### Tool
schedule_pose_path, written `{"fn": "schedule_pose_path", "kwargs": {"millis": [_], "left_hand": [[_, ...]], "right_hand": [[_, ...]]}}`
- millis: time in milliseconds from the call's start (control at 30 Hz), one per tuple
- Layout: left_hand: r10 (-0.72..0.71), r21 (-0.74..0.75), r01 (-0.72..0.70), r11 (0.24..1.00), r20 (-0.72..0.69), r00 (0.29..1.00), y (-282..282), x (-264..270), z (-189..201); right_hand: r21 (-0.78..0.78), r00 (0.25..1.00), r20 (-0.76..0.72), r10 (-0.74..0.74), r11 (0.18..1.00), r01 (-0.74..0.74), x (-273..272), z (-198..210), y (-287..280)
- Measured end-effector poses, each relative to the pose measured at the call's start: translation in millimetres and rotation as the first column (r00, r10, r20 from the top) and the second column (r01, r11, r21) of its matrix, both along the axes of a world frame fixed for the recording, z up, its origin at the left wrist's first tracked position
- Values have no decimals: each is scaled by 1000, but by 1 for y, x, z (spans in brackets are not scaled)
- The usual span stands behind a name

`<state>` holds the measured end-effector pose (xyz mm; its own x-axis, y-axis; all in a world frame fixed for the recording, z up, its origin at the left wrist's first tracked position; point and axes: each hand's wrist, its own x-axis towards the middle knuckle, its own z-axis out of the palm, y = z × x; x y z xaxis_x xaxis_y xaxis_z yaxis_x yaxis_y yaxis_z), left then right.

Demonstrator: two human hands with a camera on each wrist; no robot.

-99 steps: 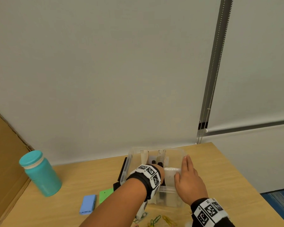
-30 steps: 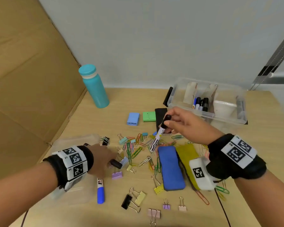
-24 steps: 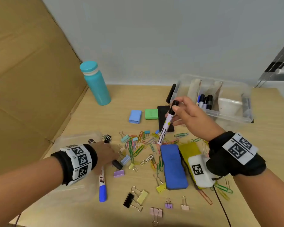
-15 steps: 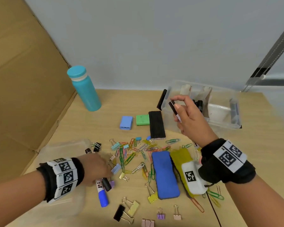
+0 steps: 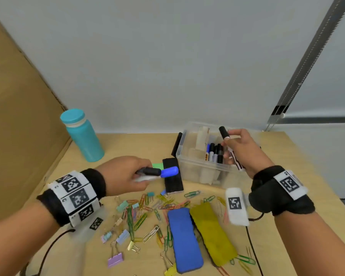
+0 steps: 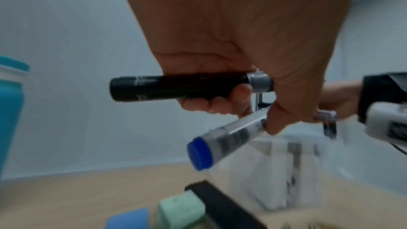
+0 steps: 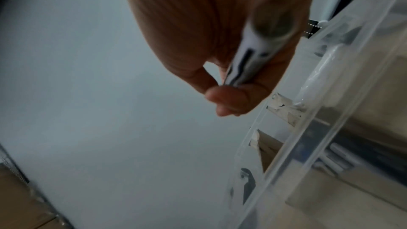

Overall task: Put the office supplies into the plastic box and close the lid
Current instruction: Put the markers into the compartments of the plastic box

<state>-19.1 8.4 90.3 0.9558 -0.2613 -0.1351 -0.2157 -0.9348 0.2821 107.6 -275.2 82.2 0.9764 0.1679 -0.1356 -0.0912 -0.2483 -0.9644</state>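
Clear rigid plastic box (image 5: 199,168) sits at the table's (image 5: 127,144) far right, lid off, split by card dividers (image 5: 202,136). About 4 capped markers (image 5: 214,153) are stood in 1 compartment. A black-capped white marker (image 5: 224,134) is pinched by the right hand (image 5: 241,150) over the box. A matte black marker (image 6: 176,88) and a blue-capped marker (image 6: 222,140) are gripped together in the left hand (image 5: 124,176), fingers curled. Felt erasers, blue (image 5: 184,242), yellow (image 5: 213,236) and black (image 5: 172,178), lie flat among wire paper clips (image 5: 149,234) and binder clips (image 5: 115,257).
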Motion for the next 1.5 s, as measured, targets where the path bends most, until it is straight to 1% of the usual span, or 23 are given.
{"fn": "schedule_pose_path", "kwargs": {"millis": [67,133,233,300,367,400,467,633,700,767,867,933,967,1000,1067,1100,1167,1200,1267,1333,1400,1433,1500], "left_hand": [[79,-122,-70,990,73,994,-11,13,-5],[156,-223,-130,966,106,982,-22,23,-14],[237,-313,-187,931,131,963,-35,30,-31],[279,-353,-220,909,124,952,-42,31,-40],[308,-400,-249,882,91,947,-48,30,-46],[317,-419,-261,870,71,946,-51,28,-48],[317,-431,-270,861,39,948,-55,25,-51],[300,-450,-251,857,41,953,-56,19,-56],[308,-475,-251,844,44,950,-54,16,-55],[319,-515,-251,819,46,947,-52,12,-56],[337,-587,-255,769,33,941,-51,6,-57],[347,-648,-253,718,18,938,-54,4,-55],[349,-676,-250,693,12,937,-57,4,-54],[346,-694,-252,674,-4,938,-61,4,-53],[312,-716,-251,652,-48,949,-71,6,-52],[291,-711,-245,659,-59,955,-77,9,-53],[268,-690,-224,688,-46,962,-88,16,-54],[263,-682,-210,700,-26,964,-94,18,-54],[269,-690,-193,698,2,963,-102,23,-52],[293,-705,-193,682,22,956,-106,24,-49],[351,-723,-212,657,45,935,-104,22,-51],[386,-730,-233,643,46,921,-100,21,-53],[446,-754,-277,595,24,895,-93,19,-57]], "right_hand": [[-33,1000,0,-18,999,18,8,-2,3],[-105,1000,-12,-7,995,5,16,-4,10],[-168,998,-60,25,985,-35,30,-13,24],[-294,994,-66,85,950,-101,37,-18,32],[-454,990,-61,131,879,-144,39,-21,39],[-501,989,-58,138,853,-149,39,-22,41],[-524,987,-53,151,837,-156,39,-24,46],[-493,988,-73,138,856,-156,43,-28,55],[-473,985,-94,146,864,-173,39,-23,54],[-408,986,-86,143,898,-166,33,-22,46],[-218,995,59,85,973,-70,22,-27,28],[-84,980,200,0,996,17,12,-31,17],[-38,967,255,-22,999,33,4,-30,13],[-10,957,290,-16,1000,20,-3,-30,10],[-4,945,315,85,996,-89,-18,-29,7],[-30,941,290,177,984,-176,-25,-27,8],[-76,911,182,371,929,-363,-35,-24,12],[-66,892,135,431,902,-426,-37,-23,15],[-48,882,117,456,890,-453,-39,-21,17],[-48,889,155,430,902,-428,-36,-16,16],[-16,918,205,338,939,-343,-26,-5,12],[9,939,235,253,965,-263,-18,2,10],[-4,955,296,28,1000,-28,5,10,7]]}}
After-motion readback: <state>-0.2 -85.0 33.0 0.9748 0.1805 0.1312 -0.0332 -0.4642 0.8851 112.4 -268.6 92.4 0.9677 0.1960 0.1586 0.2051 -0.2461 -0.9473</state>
